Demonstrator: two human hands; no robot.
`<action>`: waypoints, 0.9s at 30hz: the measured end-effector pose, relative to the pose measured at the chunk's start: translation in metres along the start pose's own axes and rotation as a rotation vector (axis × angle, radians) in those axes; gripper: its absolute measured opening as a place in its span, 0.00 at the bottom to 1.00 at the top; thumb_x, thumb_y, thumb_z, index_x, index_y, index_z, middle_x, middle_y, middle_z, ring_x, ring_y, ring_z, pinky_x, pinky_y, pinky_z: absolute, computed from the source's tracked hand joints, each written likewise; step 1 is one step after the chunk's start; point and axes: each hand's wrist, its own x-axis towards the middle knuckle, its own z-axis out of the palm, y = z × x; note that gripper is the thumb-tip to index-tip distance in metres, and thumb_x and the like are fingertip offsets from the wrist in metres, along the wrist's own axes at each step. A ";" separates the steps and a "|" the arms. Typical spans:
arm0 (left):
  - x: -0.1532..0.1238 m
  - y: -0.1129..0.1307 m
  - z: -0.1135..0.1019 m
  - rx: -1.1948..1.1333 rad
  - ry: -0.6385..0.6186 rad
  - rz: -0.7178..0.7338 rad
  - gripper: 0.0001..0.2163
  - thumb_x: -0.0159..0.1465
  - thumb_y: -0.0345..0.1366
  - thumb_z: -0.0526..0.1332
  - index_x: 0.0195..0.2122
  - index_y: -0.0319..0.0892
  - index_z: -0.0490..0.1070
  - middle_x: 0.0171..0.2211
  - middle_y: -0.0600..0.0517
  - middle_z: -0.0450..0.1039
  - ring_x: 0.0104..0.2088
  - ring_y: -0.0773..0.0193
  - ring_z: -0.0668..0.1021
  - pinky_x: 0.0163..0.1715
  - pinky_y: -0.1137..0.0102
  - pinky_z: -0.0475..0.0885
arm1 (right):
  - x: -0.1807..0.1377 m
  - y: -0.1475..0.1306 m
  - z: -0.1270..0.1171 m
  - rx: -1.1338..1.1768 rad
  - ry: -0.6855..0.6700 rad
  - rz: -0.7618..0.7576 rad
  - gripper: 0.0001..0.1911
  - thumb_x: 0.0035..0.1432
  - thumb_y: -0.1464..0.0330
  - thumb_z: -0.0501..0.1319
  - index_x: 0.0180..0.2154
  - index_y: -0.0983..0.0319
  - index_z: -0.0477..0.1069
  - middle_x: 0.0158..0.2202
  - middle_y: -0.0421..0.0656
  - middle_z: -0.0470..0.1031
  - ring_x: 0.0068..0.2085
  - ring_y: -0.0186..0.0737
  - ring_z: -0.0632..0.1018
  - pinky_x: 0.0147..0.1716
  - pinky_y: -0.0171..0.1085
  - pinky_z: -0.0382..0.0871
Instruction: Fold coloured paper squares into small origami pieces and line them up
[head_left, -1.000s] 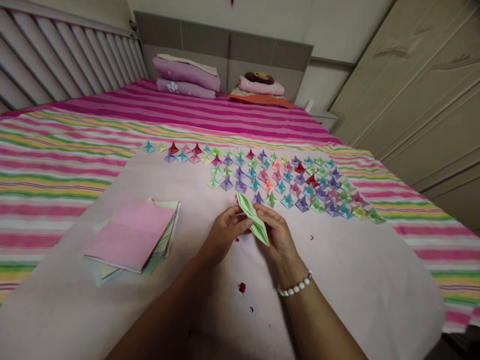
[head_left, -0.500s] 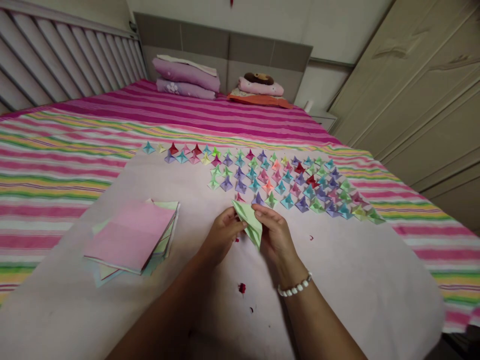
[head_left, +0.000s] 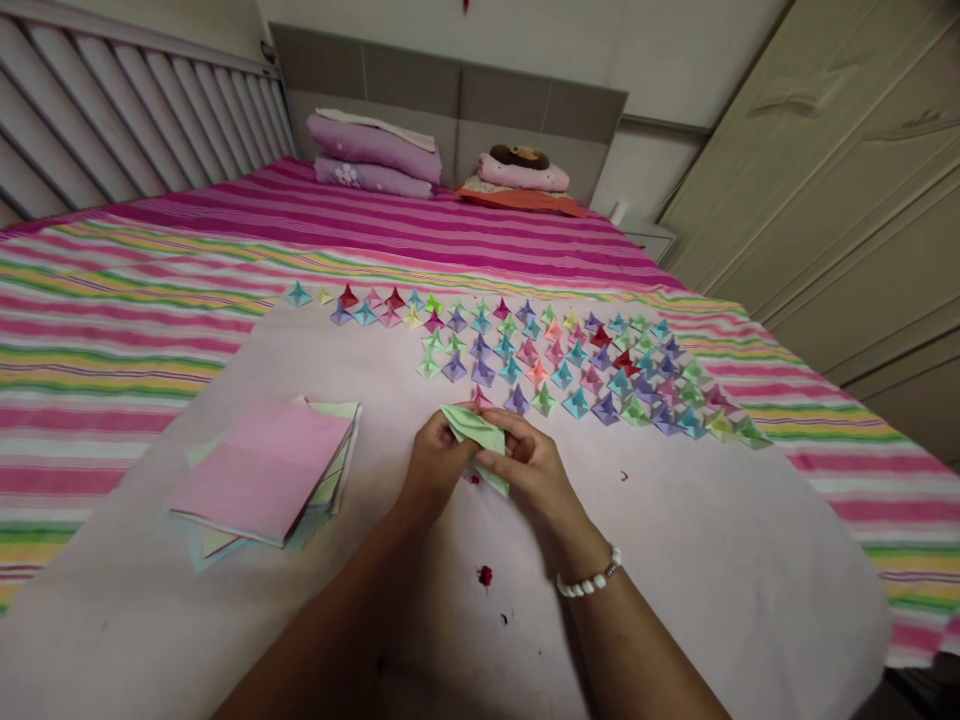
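Note:
A light green sheet of origami paper (head_left: 480, 436), partly folded and creased, is held up between both hands over the white board. My left hand (head_left: 435, 465) pinches its left side, the thumb lying across the front. With thumb and fingers, my right hand (head_left: 529, 455) grips its right edge; a white bead bracelet (head_left: 592, 580) circles that wrist. Just beyond the hands are rows of small folded paper pieces (head_left: 576, 403) in many colours. A stack of square paper with a pink sheet (head_left: 266, 465) on top lies left of my hands.
The white board (head_left: 675, 560) rests on a striped bedspread (head_left: 67, 400). Small dark red scraps (head_left: 485, 576) lie in front of me. Folded purple bedding (head_left: 375, 150) and a pink pile (head_left: 523, 176) sit by the headboard (head_left: 525, 100).
The green paper has turned between my hands and shifted slightly left. My left thumb now lies over its front, and my right thumb has come round to the near side.

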 end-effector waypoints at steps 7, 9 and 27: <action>-0.004 -0.002 -0.001 0.164 0.005 0.231 0.17 0.47 0.26 0.65 0.40 0.40 0.73 0.41 0.48 0.75 0.43 0.59 0.76 0.45 0.67 0.70 | 0.002 0.005 -0.001 0.008 -0.036 -0.037 0.17 0.47 0.66 0.69 0.42 0.55 0.78 0.53 0.44 0.74 0.56 0.46 0.71 0.57 0.46 0.61; -0.004 -0.003 -0.001 0.202 0.010 0.292 0.16 0.48 0.26 0.64 0.40 0.41 0.74 0.43 0.48 0.73 0.45 0.59 0.76 0.47 0.66 0.69 | 0.002 0.005 -0.002 -0.027 -0.043 -0.057 0.17 0.47 0.66 0.68 0.42 0.54 0.78 0.53 0.43 0.74 0.57 0.46 0.70 0.57 0.45 0.61; -0.002 -0.003 -0.006 0.357 0.001 0.400 0.16 0.50 0.22 0.59 0.38 0.45 0.76 0.45 0.48 0.72 0.49 0.57 0.73 0.42 0.69 0.70 | 0.001 0.004 -0.005 -0.264 0.177 -0.100 0.11 0.48 0.71 0.63 0.36 0.57 0.77 0.34 0.39 0.77 0.32 0.38 0.74 0.31 0.35 0.66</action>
